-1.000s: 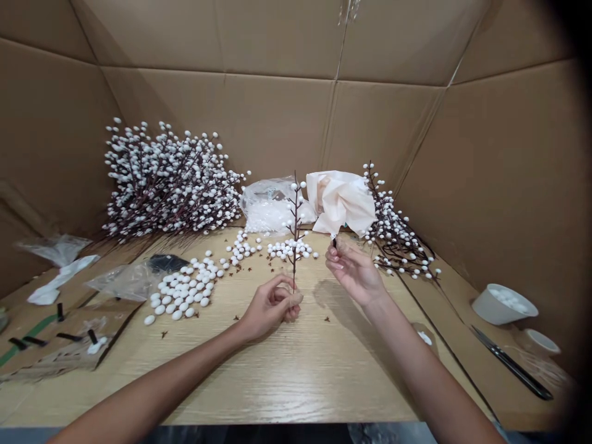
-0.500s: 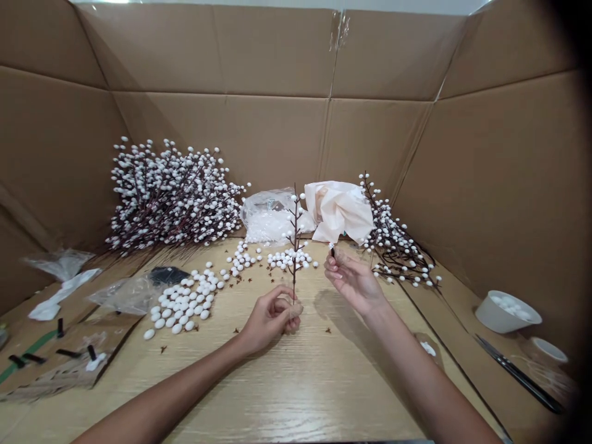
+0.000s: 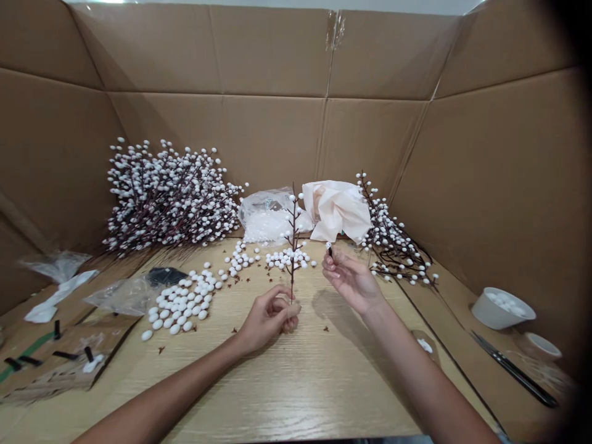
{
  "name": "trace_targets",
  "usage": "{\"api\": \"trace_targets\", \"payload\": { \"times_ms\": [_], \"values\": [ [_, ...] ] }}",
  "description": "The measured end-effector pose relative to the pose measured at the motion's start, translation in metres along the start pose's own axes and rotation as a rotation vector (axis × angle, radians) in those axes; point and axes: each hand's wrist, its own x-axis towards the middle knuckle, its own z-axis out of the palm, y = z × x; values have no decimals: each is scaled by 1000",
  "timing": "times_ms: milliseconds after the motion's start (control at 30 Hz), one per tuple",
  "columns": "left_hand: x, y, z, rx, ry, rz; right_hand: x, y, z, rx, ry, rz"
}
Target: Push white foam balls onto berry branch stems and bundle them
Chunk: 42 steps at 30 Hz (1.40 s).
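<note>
My left hand (image 3: pixel 272 316) is closed on the lower stem of a brown artificial twig (image 3: pixel 293 277), which stands upright with a few white berries near its upper branches. Between the fingertips of my right hand (image 3: pixel 349 277) is a small black stick (image 3: pixel 329 250) with a white blob on its tip. The stick is apart from the twig, to its right. Behind the twig lie loose white berries (image 3: pixel 277 259), and a larger spread of white foam balls (image 3: pixel 185 305) is to the left. Small brown star-shaped bits (image 3: pixel 326 328) are scattered on the table.
A big pile of berried twigs (image 3: pixel 171 197) is at the back left, a smaller one (image 3: pixel 393 234) at the right. Between them sit a clear plastic bag (image 3: pixel 263 216) and white crumpled paper (image 3: pixel 337 213). At right are a white bowl (image 3: pixel 485 311) and scissors (image 3: pixel 518 373).
The whole view has shifted very slightly to the left. Both hands keep their holds, and the twig and black stick stay in the same positions relative to each other.
</note>
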Motion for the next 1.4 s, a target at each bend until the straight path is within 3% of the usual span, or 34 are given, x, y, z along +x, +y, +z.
{"api": "trace_targets", "payload": {
  "times_ms": [333,567,800,1000,1400],
  "values": [
    [0,-2,0,-13,-6,17,-2,-2,3,-61,-7,-46],
    [-1,0,2,-6,1,-8,-7,2,9,-269,15,-123],
    [-1,2,2,-9,-17,2,-7,9,7,-400,42,-329],
    [0,1,2,-46,-17,-6,-13,15,8,-630,43,-608],
    [0,-2,2,-27,-42,23,-29,30,15,-968,51,-814]
  ]
}}
